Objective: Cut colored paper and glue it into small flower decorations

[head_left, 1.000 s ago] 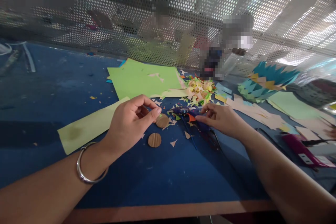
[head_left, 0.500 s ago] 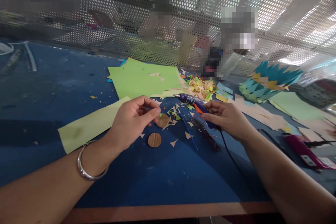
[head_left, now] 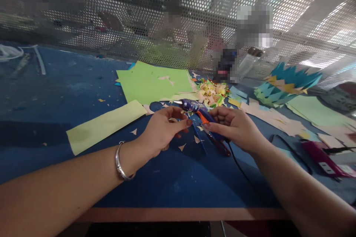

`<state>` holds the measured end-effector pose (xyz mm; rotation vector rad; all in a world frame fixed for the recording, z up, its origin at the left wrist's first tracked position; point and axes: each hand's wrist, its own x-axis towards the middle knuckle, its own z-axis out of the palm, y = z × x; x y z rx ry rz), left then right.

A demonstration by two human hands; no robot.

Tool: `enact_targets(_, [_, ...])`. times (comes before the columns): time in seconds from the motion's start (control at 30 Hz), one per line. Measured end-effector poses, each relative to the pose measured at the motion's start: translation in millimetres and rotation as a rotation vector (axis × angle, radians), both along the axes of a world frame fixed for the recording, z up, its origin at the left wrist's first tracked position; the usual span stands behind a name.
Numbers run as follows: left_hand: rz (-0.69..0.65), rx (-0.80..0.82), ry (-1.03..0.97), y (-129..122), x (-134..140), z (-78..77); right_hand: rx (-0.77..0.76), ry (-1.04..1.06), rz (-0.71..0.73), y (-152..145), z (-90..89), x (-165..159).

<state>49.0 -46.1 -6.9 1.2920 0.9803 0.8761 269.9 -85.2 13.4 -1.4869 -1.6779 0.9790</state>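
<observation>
My right hand (head_left: 236, 127) is closed around the body of a blue-purple hot glue gun (head_left: 210, 116) with an orange trigger. Its metal nozzle (head_left: 178, 102) points left, just beyond my left hand (head_left: 167, 129). The left fingers are pinched together over the scattered scraps; whatever sits between their tips is too small and hidden to name. A thin blue stick (head_left: 200, 140) and a slim dark red-brown tool (head_left: 222, 147) lie on the table under the gun. Small cut paper scraps (head_left: 197, 139) lie around both hands.
A pale yellow-green paper strip (head_left: 105, 126) lies left, with green sheets (head_left: 158, 85) behind. Beyond the gun is a heap of paper pieces (head_left: 213, 92). At right stand a zigzag paper crown (head_left: 286, 85) and a magenta power strip (head_left: 322, 157). The gun's cord (head_left: 241, 168) trails toward me.
My left hand has moved right, closer to the glue gun. The two round wooden discs that lay beside it are no longer visible. The gun has shifted slightly left in my right hand.
</observation>
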Motion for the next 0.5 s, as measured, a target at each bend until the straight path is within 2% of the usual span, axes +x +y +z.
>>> enact_targets(0.2, [0.119,0.105,-0.040,7.1,21.8,-8.0,0.036,0.011,-0.010,-1.4,2.2,1.7])
enact_targets(0.5, [0.162,0.044,0.015,20.2,7.2,-4.7,0.138,-0.073,-0.053,3.1,-2.8,13.4])
